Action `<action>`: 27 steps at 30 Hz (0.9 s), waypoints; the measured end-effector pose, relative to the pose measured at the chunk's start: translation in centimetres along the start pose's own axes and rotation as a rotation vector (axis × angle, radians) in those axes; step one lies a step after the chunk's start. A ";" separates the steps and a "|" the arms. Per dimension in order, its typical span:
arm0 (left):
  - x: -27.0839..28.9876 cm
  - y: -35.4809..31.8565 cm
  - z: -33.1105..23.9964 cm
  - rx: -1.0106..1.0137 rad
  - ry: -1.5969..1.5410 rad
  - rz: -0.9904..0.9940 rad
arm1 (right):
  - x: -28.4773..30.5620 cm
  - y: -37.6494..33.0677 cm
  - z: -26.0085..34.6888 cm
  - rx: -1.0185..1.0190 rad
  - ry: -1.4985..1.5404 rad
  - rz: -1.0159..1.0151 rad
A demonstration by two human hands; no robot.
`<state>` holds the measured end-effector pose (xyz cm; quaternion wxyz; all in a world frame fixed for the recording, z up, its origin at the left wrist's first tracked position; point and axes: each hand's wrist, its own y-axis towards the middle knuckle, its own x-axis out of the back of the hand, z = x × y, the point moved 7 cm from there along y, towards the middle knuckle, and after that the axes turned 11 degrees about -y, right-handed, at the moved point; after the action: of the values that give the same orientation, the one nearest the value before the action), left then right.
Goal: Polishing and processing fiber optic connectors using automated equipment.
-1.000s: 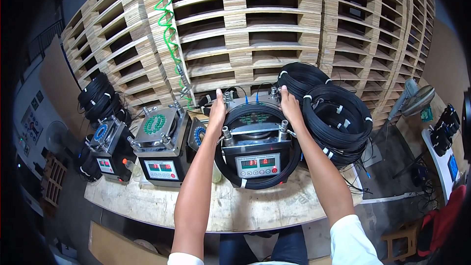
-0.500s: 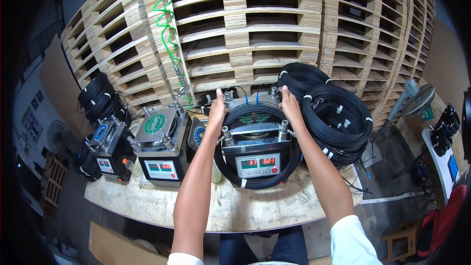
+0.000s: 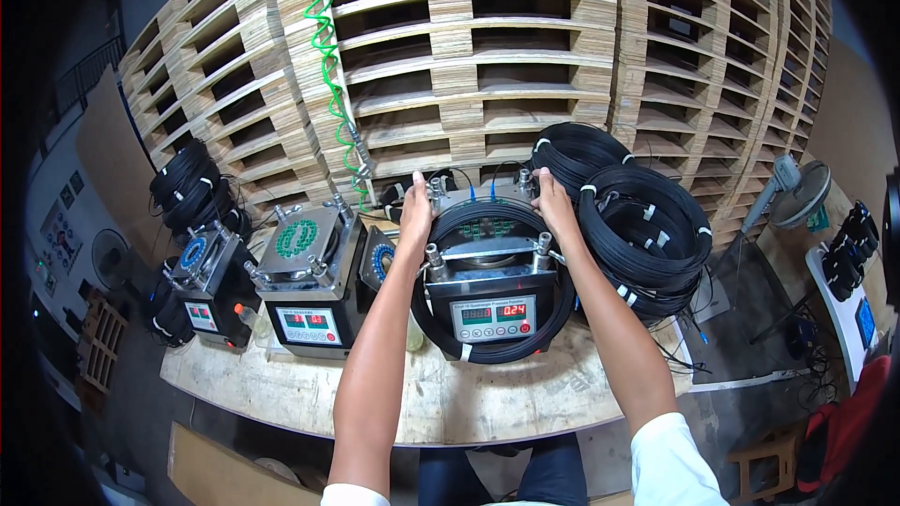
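Observation:
A polishing machine [image 3: 469, 314] with a lit red-digit panel stands in front of me on the bench. A black cable coil [image 3: 466, 351] drapes over it, looping across the top and down around the panel. Two blue connectors [image 3: 492, 191] with thin black leads stick up from the rear of its top plate. My left hand [image 3: 415, 217] is closed at the rear left corner post [image 3: 435, 189], thumb pointing up. At the rear right corner post [image 3: 524, 182], my right hand [image 3: 553, 206] is closed in the same way. Both hands' fingers are partly hidden.
Two similar machines, one with a green ring [image 3: 297, 238] and one with a blue ring [image 3: 193, 252], stand to the left. Black cable coils [image 3: 647, 225] are piled on the right. A green spiral hose [image 3: 328, 66] hangs before stacked wooden pallets [image 3: 450, 47]. A fan [image 3: 800, 195] stands far right.
Both hands stay at the rear corner posts. The panel's digits on the front machine have changed, as have those on the machine to its left. The green hose has swung slightly right.

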<state>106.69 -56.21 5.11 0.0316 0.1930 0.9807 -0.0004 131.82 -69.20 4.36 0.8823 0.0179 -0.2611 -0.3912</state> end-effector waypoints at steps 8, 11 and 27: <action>0.0 1.0 0.4 0.000 -0.012 0.063 | 0.5 -0.2 0.0 -0.017 -0.043 -0.041; -0.6 0.9 0.3 0.028 0.050 0.081 | 0.7 0.3 -0.8 -0.030 -0.089 -0.056; -0.2 -0.1 -0.1 -0.005 -0.007 0.013 | 1.0 -0.7 0.3 -0.020 -0.013 -0.061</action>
<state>106.86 -56.36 5.22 0.0357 0.1993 0.9793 0.0016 131.75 -70.26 4.90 0.8683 0.0144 -0.2623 -0.4207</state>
